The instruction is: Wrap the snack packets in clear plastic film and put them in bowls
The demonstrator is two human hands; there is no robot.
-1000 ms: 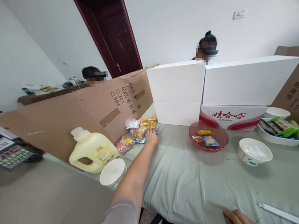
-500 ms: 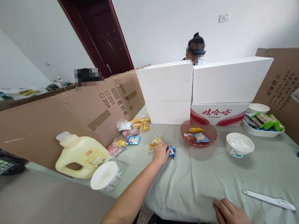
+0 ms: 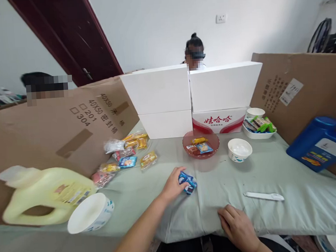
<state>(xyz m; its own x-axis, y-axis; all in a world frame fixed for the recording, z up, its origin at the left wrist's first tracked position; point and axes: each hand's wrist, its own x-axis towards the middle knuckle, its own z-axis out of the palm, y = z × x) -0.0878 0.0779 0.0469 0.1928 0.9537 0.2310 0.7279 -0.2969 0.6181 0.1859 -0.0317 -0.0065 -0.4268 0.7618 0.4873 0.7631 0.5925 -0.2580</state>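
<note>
Fingers of the left hand (image 3: 172, 184) curl around a small blue snack packet (image 3: 188, 181), which lies on the pale green tablecloth (image 3: 275, 172) just in front of a red plate (image 3: 214, 151) holding a few wrapped snacks. Near the table's front edge the right hand (image 3: 238, 224) rests flat and open on the cloth, gripping nothing, with a white plastic knife (image 3: 263, 196) lying near it (apart, not touching). More packets form a loose snack pile (image 3: 126, 154) at the left by the cardboard screen (image 3: 70, 125), with a yellow jug (image 3: 43, 192) and a white paper bowl (image 3: 89, 213) nearer the camera.
</note>
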